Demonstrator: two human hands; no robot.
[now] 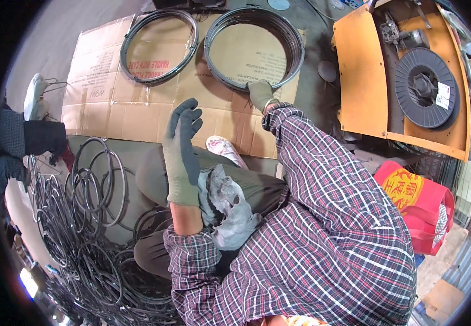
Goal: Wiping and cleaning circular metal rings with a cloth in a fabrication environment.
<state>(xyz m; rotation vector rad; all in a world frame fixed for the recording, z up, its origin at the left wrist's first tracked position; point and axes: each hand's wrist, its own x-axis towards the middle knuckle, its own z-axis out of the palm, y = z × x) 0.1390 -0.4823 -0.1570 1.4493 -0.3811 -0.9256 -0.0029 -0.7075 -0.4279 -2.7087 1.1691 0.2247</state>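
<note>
My left hand (183, 149), in a grey-green work glove with a dark palm, is raised over my knees with its fingers stretched up, holding nothing. My right hand (261, 96), gloved too, reaches forward to the near edge of a thick stack of dark metal rings (297, 51). Its fingers close round the rim, partly hidden there. To the left of that stack lies a thinner set of metal rings (124, 54). Both sets rest on a flattened cardboard sheet (94, 70). A crumpled grey-blue rag (235, 212) lies across my lap by my left wrist.
Many loose rings (89, 261) are heaped at my left, near another person's dark sleeve (45, 138). An orange machine (357, 70) carrying a black spool (426, 87) stands at the right. Below it sits a red bag (425, 209). A patterned shoe (225, 149) touches the cardboard's near edge.
</note>
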